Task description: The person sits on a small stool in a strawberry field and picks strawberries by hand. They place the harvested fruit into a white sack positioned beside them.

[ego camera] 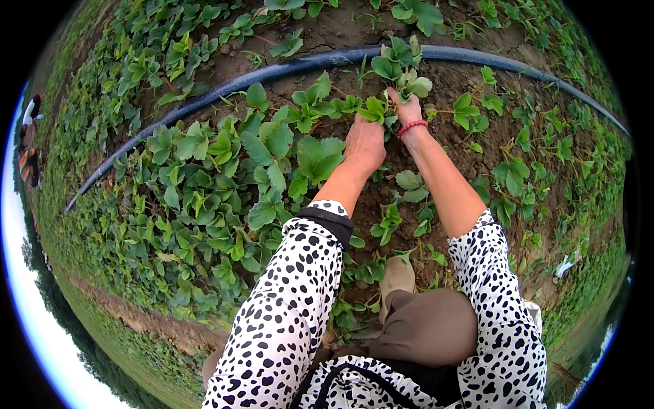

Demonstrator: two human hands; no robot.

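My right hand [407, 111], with a red bead bracelet [412, 128] at the wrist, is closed around the stems of a bunch of strawberry leaves [402, 65]. The leaves stick up past its fingers, over a black hose. Just left of it and lower, my left hand [365, 139] reaches down among strawberry plants, its knuckles towards me. Bright green leaves [374, 109] hide its fingertips, so what they touch cannot be made out. Dense strawberry plants [271, 148] grow beside the left wrist.
A thick black hose [327, 59] curves across the bed beyond my hands. Brown soil [460, 153] shows between smaller plants on the right. My shoe [397, 276] stands among plants below. People [29, 166] are far off at the left edge. A white scrap [563, 266] lies at the right.
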